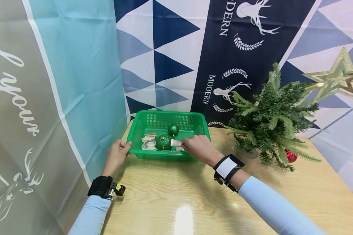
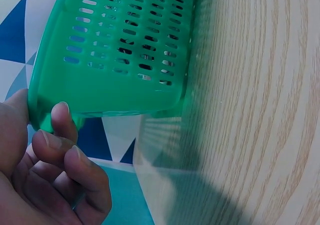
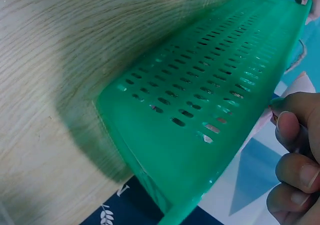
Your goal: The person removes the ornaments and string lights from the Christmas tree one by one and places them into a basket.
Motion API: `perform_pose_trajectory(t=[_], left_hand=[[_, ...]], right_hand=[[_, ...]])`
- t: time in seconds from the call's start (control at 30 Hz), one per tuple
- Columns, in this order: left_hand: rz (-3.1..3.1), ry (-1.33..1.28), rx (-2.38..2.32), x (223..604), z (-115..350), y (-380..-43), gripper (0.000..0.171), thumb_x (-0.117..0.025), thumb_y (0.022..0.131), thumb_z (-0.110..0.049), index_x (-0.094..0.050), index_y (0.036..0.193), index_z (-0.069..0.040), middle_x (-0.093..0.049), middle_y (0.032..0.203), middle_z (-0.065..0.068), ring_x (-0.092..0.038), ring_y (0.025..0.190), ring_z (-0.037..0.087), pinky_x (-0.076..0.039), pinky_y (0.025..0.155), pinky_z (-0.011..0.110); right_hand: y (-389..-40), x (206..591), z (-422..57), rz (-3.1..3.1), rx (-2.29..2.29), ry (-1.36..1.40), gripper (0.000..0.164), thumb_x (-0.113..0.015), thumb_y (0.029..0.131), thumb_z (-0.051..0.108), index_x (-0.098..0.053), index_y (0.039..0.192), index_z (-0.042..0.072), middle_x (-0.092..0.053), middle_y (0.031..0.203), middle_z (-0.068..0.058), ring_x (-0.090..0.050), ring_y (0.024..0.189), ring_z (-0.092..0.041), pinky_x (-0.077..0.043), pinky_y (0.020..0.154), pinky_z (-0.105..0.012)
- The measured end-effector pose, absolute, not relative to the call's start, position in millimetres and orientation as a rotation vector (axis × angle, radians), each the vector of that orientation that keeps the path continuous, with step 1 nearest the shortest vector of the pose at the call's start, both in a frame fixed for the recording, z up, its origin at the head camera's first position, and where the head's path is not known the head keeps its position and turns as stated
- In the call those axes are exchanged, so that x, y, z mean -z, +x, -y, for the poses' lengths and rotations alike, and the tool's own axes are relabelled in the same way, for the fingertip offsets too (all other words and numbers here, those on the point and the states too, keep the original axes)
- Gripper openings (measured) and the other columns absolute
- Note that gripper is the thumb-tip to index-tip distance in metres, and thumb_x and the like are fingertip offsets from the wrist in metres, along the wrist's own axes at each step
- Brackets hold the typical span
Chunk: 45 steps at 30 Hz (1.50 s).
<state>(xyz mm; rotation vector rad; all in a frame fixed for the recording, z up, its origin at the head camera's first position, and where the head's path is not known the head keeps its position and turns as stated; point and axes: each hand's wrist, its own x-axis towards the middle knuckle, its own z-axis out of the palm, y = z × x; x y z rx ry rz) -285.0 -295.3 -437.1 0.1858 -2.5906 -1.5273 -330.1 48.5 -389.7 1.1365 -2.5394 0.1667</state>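
A green plastic basket [image 1: 167, 117] with slotted walls stands on the wooden table. My left hand [image 1: 116, 156] grips its rim at the near left corner, thumb and fingers on either side. Over the basket's near right part, my right hand [image 1: 200, 148] pinches a small, flat, pale pink piece [image 1: 176, 143]; its exact kind is unclear. Inside the basket lie a large green ball ornament [image 1: 163, 142], a smaller green ball ornament [image 1: 173, 129] and some white and tan pieces [image 1: 148, 143]. The front wall hides part of the contents.
A small artificial Christmas tree [image 1: 276, 120] stands right of the basket, with a gold star [image 1: 339, 78] at its tip and a red ornament [image 1: 291, 156] low down. Patterned curtains [image 1: 170, 55] hang behind and to the left. The wooden table [image 1: 153, 192] extends towards me.
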Motion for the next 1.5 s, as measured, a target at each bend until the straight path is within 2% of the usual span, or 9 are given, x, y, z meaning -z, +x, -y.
perform_pose_trajectory(t=[0.17,0.33,0.53,0.83,1.03,1.2,1.37,1.43,1.5], left_hand=[[2.597,0.117,1.561,435,284,-293,0.033,-0.057,0.108,-0.034,-0.048,0.091,-0.007,-0.067,0.081,0.021,-0.044,0.051,0.022,-0.033,0.049,0.034],[2.581,0.184,1.587,433,287,-290,0.032,-0.056,0.109,-0.032,-0.046,0.091,-0.006,-0.067,0.084,0.026,-0.037,0.047,0.02,-0.033,0.047,0.034],[2.595,0.183,1.579,432,296,-288,0.034,-0.055,0.109,-0.035,-0.045,0.093,-0.007,-0.068,0.086,0.026,-0.039,0.048,0.019,-0.034,0.047,0.034],[2.595,0.212,1.573,433,301,-284,0.034,-0.055,0.109,-0.034,-0.046,0.093,-0.006,-0.067,0.085,0.025,-0.036,0.047,0.019,-0.032,0.046,0.033],[2.621,0.246,1.589,439,297,-279,0.033,-0.055,0.109,-0.033,-0.046,0.093,-0.006,-0.066,0.086,0.025,-0.036,0.048,0.019,-0.032,0.047,0.033],[2.615,0.229,1.58,435,297,-281,0.033,-0.055,0.109,-0.034,-0.046,0.094,-0.006,-0.066,0.084,0.024,-0.036,0.048,0.018,-0.032,0.046,0.033],[2.576,0.273,1.724,428,304,-286,0.034,-0.055,0.109,-0.035,-0.046,0.095,-0.005,-0.066,0.083,0.02,-0.035,0.046,0.015,-0.039,0.049,0.035],[2.563,0.299,1.798,427,307,-286,0.037,-0.056,0.108,-0.039,-0.046,0.097,-0.005,-0.065,0.08,0.015,-0.035,0.046,0.015,-0.042,0.051,0.037],[2.565,0.315,1.822,426,311,-285,0.041,-0.056,0.107,-0.044,-0.047,0.097,-0.005,-0.064,0.079,0.009,-0.035,0.046,0.014,-0.044,0.053,0.039]], right_hand=[[-330,394,-60,2.594,-0.16,1.05,0.017,-0.074,0.098,0.018,-0.071,0.081,0.014,-0.047,0.053,0.008,-0.044,0.045,-0.007,-0.037,0.041,-0.028],[-334,395,-56,2.602,-0.196,1.075,0.01,-0.075,0.097,0.019,-0.076,0.089,0.013,-0.063,0.062,0.004,-0.055,0.05,-0.009,-0.042,0.043,-0.028],[-337,394,-46,2.624,-0.204,1.058,0.007,-0.078,0.094,0.02,-0.08,0.095,0.012,-0.073,0.074,-0.001,-0.064,0.055,-0.014,-0.046,0.043,-0.029],[-335,403,-41,2.613,-0.243,1.052,0.003,-0.077,0.094,0.015,-0.079,0.094,0.013,-0.073,0.076,0.0,-0.067,0.059,-0.015,-0.053,0.05,-0.034],[-321,399,-52,2.601,-0.371,1.057,0.004,-0.079,0.092,0.015,-0.079,0.096,0.013,-0.072,0.073,0.003,-0.061,0.054,-0.008,-0.048,0.048,-0.028],[-300,341,-67,2.599,-0.609,1.055,0.007,-0.076,0.095,0.014,-0.079,0.1,0.009,-0.068,0.069,0.006,-0.05,0.049,0.002,-0.043,0.045,-0.022],[-271,253,-113,2.409,-0.589,0.997,0.007,-0.077,0.095,0.016,-0.078,0.102,0.015,-0.059,0.064,0.014,-0.043,0.047,0.0,-0.037,0.044,-0.021],[-263,224,-147,2.3,-0.544,0.916,0.007,-0.079,0.092,0.013,-0.078,0.099,0.012,-0.062,0.065,0.012,-0.045,0.048,0.001,-0.037,0.046,-0.018],[-258,202,-188,2.229,-0.497,0.727,0.008,-0.078,0.094,0.013,-0.077,0.096,0.005,-0.067,0.066,0.001,-0.044,0.052,0.009,-0.036,0.051,-0.011]])
